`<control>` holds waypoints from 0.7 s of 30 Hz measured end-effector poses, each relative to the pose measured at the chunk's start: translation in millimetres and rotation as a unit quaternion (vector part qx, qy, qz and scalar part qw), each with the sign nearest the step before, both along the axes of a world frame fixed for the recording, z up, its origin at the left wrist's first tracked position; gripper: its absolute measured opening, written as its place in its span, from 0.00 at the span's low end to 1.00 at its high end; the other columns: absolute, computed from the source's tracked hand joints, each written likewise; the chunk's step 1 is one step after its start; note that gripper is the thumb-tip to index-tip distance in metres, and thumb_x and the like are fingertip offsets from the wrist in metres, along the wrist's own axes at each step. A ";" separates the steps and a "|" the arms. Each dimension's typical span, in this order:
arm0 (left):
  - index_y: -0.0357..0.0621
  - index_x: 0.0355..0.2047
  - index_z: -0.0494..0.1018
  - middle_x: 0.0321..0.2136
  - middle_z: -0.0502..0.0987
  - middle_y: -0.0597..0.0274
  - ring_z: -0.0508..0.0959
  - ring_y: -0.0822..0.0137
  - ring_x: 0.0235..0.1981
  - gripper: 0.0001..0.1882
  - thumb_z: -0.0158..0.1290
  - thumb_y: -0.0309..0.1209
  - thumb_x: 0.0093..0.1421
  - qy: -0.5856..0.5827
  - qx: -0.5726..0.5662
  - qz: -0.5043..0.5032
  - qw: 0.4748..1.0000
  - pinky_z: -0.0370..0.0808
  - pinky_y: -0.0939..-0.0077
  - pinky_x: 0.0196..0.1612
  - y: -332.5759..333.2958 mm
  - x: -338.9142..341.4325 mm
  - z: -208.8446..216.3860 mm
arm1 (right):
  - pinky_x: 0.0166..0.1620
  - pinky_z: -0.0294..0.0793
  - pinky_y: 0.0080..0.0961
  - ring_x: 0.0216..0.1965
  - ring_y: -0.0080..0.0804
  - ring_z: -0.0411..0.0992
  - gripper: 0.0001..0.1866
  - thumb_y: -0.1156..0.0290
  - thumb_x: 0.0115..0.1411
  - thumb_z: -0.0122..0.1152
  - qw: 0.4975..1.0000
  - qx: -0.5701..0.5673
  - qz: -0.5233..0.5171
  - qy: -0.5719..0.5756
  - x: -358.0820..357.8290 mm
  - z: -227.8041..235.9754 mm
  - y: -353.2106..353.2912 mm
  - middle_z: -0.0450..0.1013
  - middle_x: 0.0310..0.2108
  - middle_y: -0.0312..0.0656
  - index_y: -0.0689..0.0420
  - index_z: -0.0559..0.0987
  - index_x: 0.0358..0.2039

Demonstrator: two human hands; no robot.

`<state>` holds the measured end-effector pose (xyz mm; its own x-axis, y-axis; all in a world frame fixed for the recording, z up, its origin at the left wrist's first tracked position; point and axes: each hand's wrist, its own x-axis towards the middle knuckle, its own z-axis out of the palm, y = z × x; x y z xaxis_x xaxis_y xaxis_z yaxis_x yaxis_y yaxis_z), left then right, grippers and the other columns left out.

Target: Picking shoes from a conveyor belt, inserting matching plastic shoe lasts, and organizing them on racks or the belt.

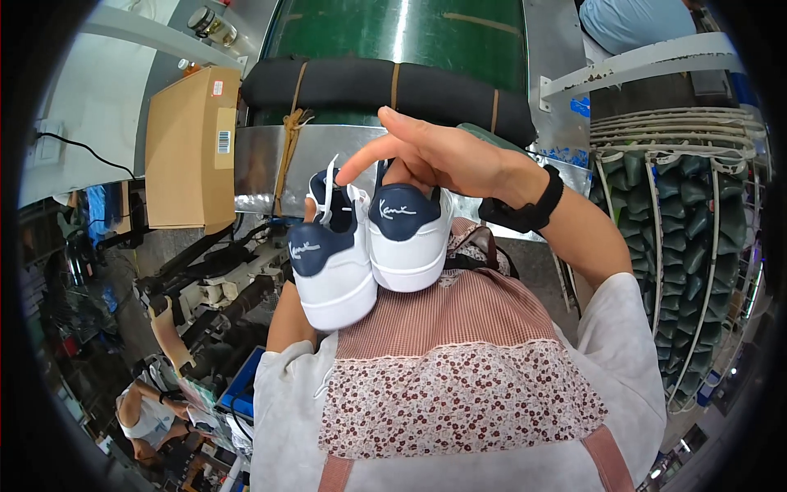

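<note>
Two white sneakers with navy heel patches and silver script hang side by side in front of my apron, heels toward me. My left hand grips the left sneaker from its outer side; a fingertip shows by the collar, and the rest is behind the shoe. My right hand comes in over the right sneaker, some fingers curled into its opening. Its index finger stretches to the left sneaker's collar, beside a white shoelace. A black band circles my right wrist.
Ahead, a green conveyor belt ends at a black padded roll tied with cords. A cardboard box stands at the left. Racks of dark green shoe lasts are at the right. A co-worker is at lower left, another at upper right.
</note>
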<state>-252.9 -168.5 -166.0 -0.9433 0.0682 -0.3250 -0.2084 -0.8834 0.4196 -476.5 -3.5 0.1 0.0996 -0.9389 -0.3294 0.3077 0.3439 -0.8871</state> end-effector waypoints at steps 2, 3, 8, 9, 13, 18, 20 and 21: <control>0.39 0.62 0.64 0.52 0.75 0.47 0.78 0.56 0.51 0.43 0.53 0.63 0.60 -0.031 0.002 -0.011 0.999 0.79 0.59 0.53 14.7 -5.7 -13.7 | 0.30 0.69 0.17 0.25 0.19 0.72 0.42 0.37 0.72 0.23 1.000 0.020 -0.003 -0.003 -1.0 -6.2 -2.3 0.76 0.23 0.37 0.58 0.77 0.56; 0.38 0.62 0.64 0.52 0.75 0.47 0.78 0.55 0.51 0.43 0.52 0.63 0.61 -0.046 0.004 -0.022 0.999 0.79 0.59 0.53 3.2 -7.0 -21.7 | 0.30 0.69 0.18 0.25 0.18 0.72 0.41 0.36 0.72 0.25 1.000 0.031 -0.001 -0.002 -4.5 -13.5 -2.1 0.76 0.23 0.36 0.57 0.77 0.56; 0.38 0.62 0.64 0.52 0.75 0.48 0.78 0.55 0.51 0.43 0.51 0.63 0.62 -0.117 0.001 -0.027 0.993 0.79 0.59 0.53 -7.7 28.0 -36.1 | 0.31 0.67 0.20 0.26 0.18 0.70 0.38 0.35 0.71 0.30 0.993 0.055 0.100 0.023 -6.2 -4.1 -8.3 0.74 0.24 0.36 0.52 0.77 0.58; 0.37 0.62 0.64 0.52 0.75 0.48 0.78 0.55 0.51 0.43 0.51 0.62 0.62 -0.131 0.000 -0.025 0.991 0.79 0.59 0.53 -10.5 34.2 -36.9 | 0.31 0.67 0.21 0.26 0.19 0.69 0.38 0.36 0.71 0.31 0.986 0.046 0.156 0.028 -6.9 6.9 -12.0 0.74 0.24 0.36 0.53 0.76 0.59; 0.37 0.62 0.65 0.56 0.74 0.46 0.77 0.56 0.55 0.31 0.39 0.50 0.72 -0.172 -0.146 -0.082 0.971 0.74 0.62 0.60 -7.2 -4.1 35.5 | 0.56 0.69 0.30 0.50 0.32 0.71 0.40 0.36 0.70 0.39 0.968 0.002 0.242 0.066 4.0 5.0 -12.1 0.76 0.49 0.47 0.63 0.74 0.59; 0.40 0.65 0.63 0.60 0.71 0.54 0.72 0.59 0.61 0.33 0.43 0.51 0.68 -0.068 -0.237 0.020 0.969 0.66 0.61 0.65 -31.3 3.0 14.9 | 0.56 0.70 0.40 0.53 0.45 0.73 0.47 0.30 0.67 0.37 0.930 -0.001 0.294 0.222 -7.5 9.7 -34.1 0.77 0.50 0.55 0.68 0.78 0.52; 0.41 0.62 0.66 0.57 0.74 0.57 0.73 0.61 0.58 0.33 0.42 0.54 0.69 -0.009 -0.331 0.118 0.936 0.65 0.62 0.63 -43.9 -15.6 22.4 | 0.53 0.71 0.41 0.49 0.50 0.74 0.48 0.29 0.66 0.35 0.915 -0.003 0.270 0.300 -24.6 20.5 -41.9 0.77 0.46 0.57 0.68 0.80 0.49; 0.41 0.61 0.66 0.56 0.74 0.57 0.71 0.63 0.59 0.32 0.40 0.54 0.70 -0.048 -0.356 0.185 0.915 0.64 0.61 0.62 -46.7 -23.6 31.5 | 0.53 0.72 0.41 0.49 0.50 0.75 0.48 0.28 0.66 0.35 0.901 -0.005 0.273 0.337 -40.9 25.0 -46.3 0.78 0.45 0.57 0.68 0.80 0.49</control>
<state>-276.5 -215.3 -134.5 -0.8235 -0.5118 -0.2445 -0.0157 -0.4104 0.9118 -517.4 -49.8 25.1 0.3282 -0.8143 -0.4787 -0.5137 0.2714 -0.8139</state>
